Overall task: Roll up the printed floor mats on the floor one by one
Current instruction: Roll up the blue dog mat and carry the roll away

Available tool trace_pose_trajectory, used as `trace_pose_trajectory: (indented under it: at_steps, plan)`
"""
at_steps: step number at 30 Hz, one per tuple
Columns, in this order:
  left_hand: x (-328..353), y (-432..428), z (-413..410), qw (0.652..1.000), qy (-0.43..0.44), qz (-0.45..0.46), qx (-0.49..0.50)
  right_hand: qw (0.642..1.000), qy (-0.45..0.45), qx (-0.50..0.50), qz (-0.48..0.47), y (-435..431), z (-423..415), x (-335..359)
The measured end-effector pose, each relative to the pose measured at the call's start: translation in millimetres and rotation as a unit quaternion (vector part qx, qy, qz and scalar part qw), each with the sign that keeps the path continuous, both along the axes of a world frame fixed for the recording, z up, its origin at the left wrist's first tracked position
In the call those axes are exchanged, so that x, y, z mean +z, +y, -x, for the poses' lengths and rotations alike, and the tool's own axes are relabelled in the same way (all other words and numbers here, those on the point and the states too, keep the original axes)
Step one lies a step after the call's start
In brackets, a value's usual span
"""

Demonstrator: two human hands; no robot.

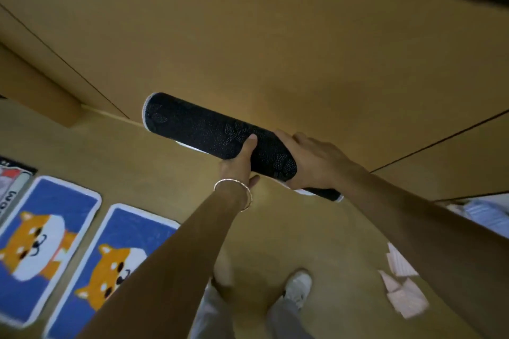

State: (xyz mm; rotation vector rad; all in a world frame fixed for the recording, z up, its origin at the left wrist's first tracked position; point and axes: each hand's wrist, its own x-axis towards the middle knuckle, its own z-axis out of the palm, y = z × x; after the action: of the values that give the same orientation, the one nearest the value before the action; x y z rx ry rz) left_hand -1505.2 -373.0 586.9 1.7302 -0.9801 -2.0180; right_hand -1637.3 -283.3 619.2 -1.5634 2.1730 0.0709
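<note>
I hold a rolled-up mat (192, 126), its black dotted backing outward, in the air above the floor in front of a wooden cabinet. My left hand (238, 165), with a bracelet on its wrist, grips the roll from below, thumb on top. My right hand (311, 162) wraps over the roll's right end. Two blue mats with an orange dog print lie flat on the floor at the lower left, one (41, 245) beside the other (115, 264). The edge of a further printed mat (11, 181) shows at the far left.
Wooden cabinet doors (248, 36) fill the view ahead. Pale pink folded cloths (405, 289) lie on the floor at the lower right. My feet in light shoes (297, 286) stand below the roll. Striped fabric (484, 215) is at the right edge.
</note>
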Motion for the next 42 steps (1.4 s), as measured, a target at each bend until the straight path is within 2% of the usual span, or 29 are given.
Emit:
trace_pose_trajectory:
  at_steps: [6, 14, 20, 23, 30, 35, 38, 42]
  plan:
    - [-184, -20, 16, 0.999, -0.038, -0.030, -0.019, 0.999, -0.034, 0.009, -0.018, -25, 22, -192]
    - [-471, -60, 26, 0.997, -0.041, -0.034, -0.064, 1.000, 0.015, 0.009, -0.003, -51, 32, -498]
    - [-614, -69, 53, 0.997, 0.000, -0.061, -0.056, 0.995, 0.094, 0.024, -0.007, -60, 57, -634]
    - [-646, -64, 72, 0.996, 0.031, -0.061, -0.058, 0.994, 0.104, 0.017, -0.001, -51, 74, -663]
    - [-659, -18, 111, 0.991, 0.073, -0.093, -0.059, 0.993, 0.106, -0.027, -0.031, -1, 104, -670]
    - [-661, 31, 149, 0.984, 0.058, -0.130, -0.104, 0.986, 0.136, -0.083, -0.045, 48, 128, -666]
    - [-664, 58, 166, 0.980, 0.054, -0.145, -0.121, 0.985, 0.149, -0.091, -0.005, 68, 132, -675]
    - [-658, 83, 179, 0.957, 0.061, -0.180, -0.220, 0.978, 0.149, -0.138, 0.048, 84, 127, -692]
